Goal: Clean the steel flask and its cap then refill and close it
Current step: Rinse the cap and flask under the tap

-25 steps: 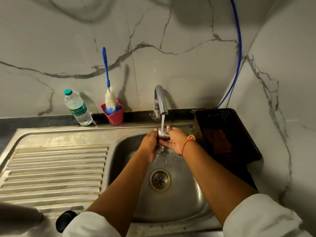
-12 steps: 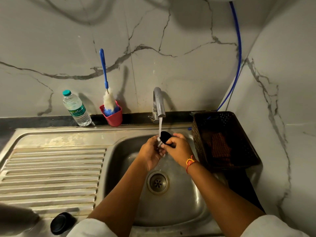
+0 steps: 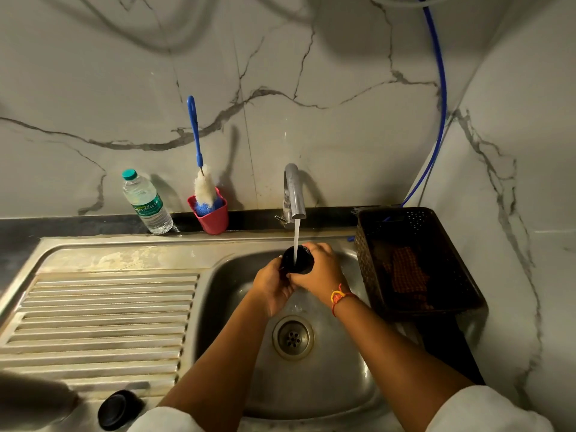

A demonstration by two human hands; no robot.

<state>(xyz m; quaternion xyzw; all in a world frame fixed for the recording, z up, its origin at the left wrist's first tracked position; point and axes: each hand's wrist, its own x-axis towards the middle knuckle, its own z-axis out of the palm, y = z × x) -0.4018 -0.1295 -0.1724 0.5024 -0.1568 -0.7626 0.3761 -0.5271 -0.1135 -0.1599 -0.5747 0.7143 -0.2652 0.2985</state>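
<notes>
Head view of a steel sink unit set against marble-patterned wall panels. A black cap [image 3: 304, 260] is held, open side up, under the tap [image 3: 293, 191] and above the sink basin [image 3: 327, 378]; the water stream [image 3: 296, 235] is seen to fall straight into its opening. The cap is clasped from both sides: the left hand [image 3: 272, 288] is curled against its left and lower wall, and the right hand [image 3: 321, 272] is wrapped over its right side, so that the two hands are brought together and touch below the cap. A red and yellow thread bracelet [image 3: 338, 296] is worn on the right wrist, and white sleeves are visible at the lower edge. The drain [image 3: 293, 337] lies directly below the hands. On the ribbed drainboard [image 3: 99, 319], at its near edge, a second black round lid [image 3: 117, 410] is placed; just left of it a blurred grey shape [image 3: 31, 397] is cut off by the frame, and it cannot be told whether this is the flask. On the dark tabletop [image 3: 78, 224] behind the sink, a capped water bottle [image 3: 146, 202] is stood near a red cup [image 3: 213, 219], in which a blue-handled bottle brush [image 3: 195, 135] is propped upright. To the right of the basin a dark perforated basket [image 3: 364, 254] is set, with a checked cloth [image 3: 406, 272] inside it. A blue hose [image 3: 441, 88] is run down the wall corner behind the basket.
</notes>
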